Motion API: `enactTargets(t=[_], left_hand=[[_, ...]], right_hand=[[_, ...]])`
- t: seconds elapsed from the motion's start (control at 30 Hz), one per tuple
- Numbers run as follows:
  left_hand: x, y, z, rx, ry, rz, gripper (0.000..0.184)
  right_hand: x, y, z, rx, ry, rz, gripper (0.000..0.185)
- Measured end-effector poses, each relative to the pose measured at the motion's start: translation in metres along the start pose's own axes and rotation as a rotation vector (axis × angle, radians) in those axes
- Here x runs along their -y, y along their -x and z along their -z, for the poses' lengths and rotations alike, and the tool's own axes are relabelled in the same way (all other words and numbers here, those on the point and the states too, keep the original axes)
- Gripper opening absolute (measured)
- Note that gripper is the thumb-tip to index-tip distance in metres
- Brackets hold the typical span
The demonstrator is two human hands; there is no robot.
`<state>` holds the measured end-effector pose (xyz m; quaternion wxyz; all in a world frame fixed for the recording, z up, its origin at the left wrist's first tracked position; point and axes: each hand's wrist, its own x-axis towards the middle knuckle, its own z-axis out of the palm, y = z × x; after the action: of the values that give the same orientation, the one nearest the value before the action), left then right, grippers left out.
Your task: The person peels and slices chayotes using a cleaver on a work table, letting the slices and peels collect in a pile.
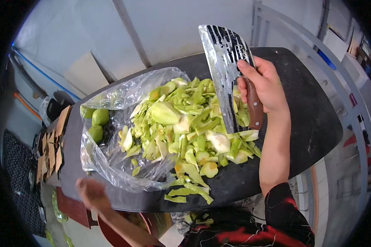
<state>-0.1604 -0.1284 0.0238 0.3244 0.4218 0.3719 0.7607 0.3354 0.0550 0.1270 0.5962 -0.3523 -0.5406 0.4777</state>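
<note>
Right hand [268, 84] grips a cleaver [220, 61] above green peelings [193, 111]. Left hand [92, 194] blurred near the plastic bag [105, 160]; I cannot tell if it holds anything.

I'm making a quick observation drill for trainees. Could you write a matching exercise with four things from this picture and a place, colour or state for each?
1. Cleaver
2. Left hand
3. Plastic bag
4. Peelings

A. See-through and crumpled
B. Green and pale, heaped on the dark table
C. Gripped by its brown handle in the right hand
D. Blurred, near the table's edge, no tool visible in it

Pairs: 1-C, 2-D, 3-A, 4-B.
</note>
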Motion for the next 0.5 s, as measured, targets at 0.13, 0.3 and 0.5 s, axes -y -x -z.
enactTargets(t=[0.13,0.3,0.5], left_hand=[[0.076,-0.033,-0.116,0.458,-1.432,-0.049,0.084],[0.109,-0.067,-0.189,0.672,-1.369,-0.170,0.090],[0.139,-0.112,-0.222,0.964,-1.340,-0.255,0.087]], right_hand=[[-0.004,-0.002,0.003,0.019,-0.091,-0.065,0.027],[-0.003,-0.002,0.001,0.097,-0.102,-0.074,0.025],[-0.008,-0.003,-0.006,0.141,-0.167,-0.145,0.022]])
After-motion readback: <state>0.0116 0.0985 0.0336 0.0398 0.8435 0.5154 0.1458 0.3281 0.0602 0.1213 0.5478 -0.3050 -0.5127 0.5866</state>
